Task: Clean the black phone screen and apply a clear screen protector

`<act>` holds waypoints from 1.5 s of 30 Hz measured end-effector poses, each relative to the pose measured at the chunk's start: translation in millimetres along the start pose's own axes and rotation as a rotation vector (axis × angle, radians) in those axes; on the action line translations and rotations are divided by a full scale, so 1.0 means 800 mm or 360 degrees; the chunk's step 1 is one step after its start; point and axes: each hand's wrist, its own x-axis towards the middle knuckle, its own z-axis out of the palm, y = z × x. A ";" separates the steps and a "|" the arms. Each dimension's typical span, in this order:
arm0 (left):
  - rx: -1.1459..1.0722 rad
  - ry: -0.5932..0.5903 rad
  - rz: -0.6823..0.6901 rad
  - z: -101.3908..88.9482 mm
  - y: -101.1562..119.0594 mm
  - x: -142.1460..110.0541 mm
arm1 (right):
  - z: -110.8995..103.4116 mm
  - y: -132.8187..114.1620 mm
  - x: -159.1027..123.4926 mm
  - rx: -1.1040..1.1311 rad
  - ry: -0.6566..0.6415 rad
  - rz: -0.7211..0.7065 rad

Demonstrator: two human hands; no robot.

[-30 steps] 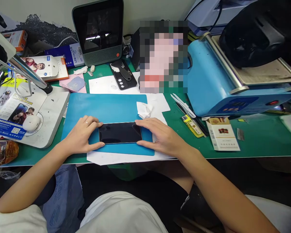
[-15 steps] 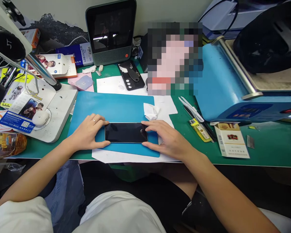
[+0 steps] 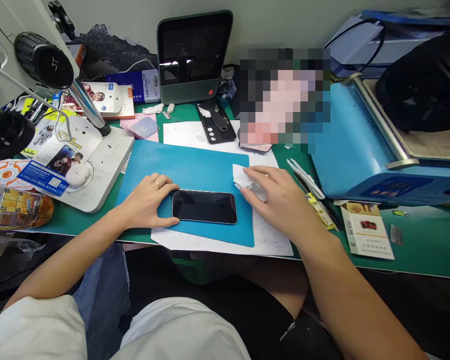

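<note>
A smartphone [image 3: 204,206] with a dark screen lies face up on a blue mat [image 3: 180,157]. My left hand [image 3: 150,202], a ring on one finger, grips the phone's left end between its thumb below and fingers above. To the right of the phone, a crumpled white tissue [image 3: 240,176] rests at the mat's right edge. The thumb and fingers of my right hand [image 3: 281,200] close around this tissue, hiding part of it. White paper [image 3: 273,245] shows from under the mat.
A black phone case [image 3: 215,125] lies behind the mat, below a smart display [image 3: 195,55]. At left stands a microscope base [image 3: 108,165]. Tweezers [image 3: 305,177], a cigarette box [image 3: 367,230] and a blue machine [image 3: 345,145] are at right. A drink bottle [image 3: 18,205] lies at far left.
My right hand has let go of the phone's right end and moved right onto the tissue. My left hand stays on the phone. The whole view has shifted slightly.
</note>
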 end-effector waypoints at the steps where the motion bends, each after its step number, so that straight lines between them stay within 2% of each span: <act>1: 0.0000 0.0004 -0.0001 0.000 0.000 0.000 | 0.005 0.005 0.003 -0.0001 -0.0050 0.0003; 4: -0.0009 0.0005 -0.0001 0.000 0.000 -0.001 | 0.015 0.014 0.007 0.0025 -0.0098 -0.0014; 6: -0.0024 -0.0004 -0.0016 0.000 0.000 -0.001 | 0.012 0.009 0.010 0.0058 -0.0062 -0.0030; 8: -0.0035 -0.0010 -0.0027 0.000 -0.001 -0.001 | 0.006 -0.011 0.013 0.0098 0.0001 -0.0060; 11: -0.0013 -0.0010 -0.0012 0.000 -0.003 0.000 | 0.002 -0.060 0.020 0.0171 0.0066 -0.0166; 14: 0.0027 0.0014 0.0008 0.000 -0.003 -0.001 | 0.013 -0.103 0.022 0.0195 0.0069 -0.0337; 17: 0.0024 0.0019 -0.0004 0.000 -0.003 -0.002 | 0.030 -0.125 0.016 0.0094 0.0041 -0.0476; 21: 0.0012 0.0011 -0.0009 0.001 -0.002 -0.001 | 0.045 -0.134 0.011 -0.0034 -0.0067 -0.0550; 26: 0.0015 0.0070 0.0004 0.001 -0.002 -0.001 | 0.050 -0.143 0.023 -0.0118 -0.0188 -0.0539; 33: 0.0006 0.0022 -0.0009 0.002 -0.004 -0.001 | 0.035 -0.135 0.001 -0.0173 -0.0138 -0.0490; 40: 0.0040 0.0088 -0.0014 0.001 -0.002 -0.002 | 0.050 -0.153 0.025 -0.0138 -0.0238 -0.0520; 45: 0.0039 0.0076 0.0004 0.001 -0.005 -0.002 | 0.044 -0.155 0.009 -0.0215 -0.0212 -0.0475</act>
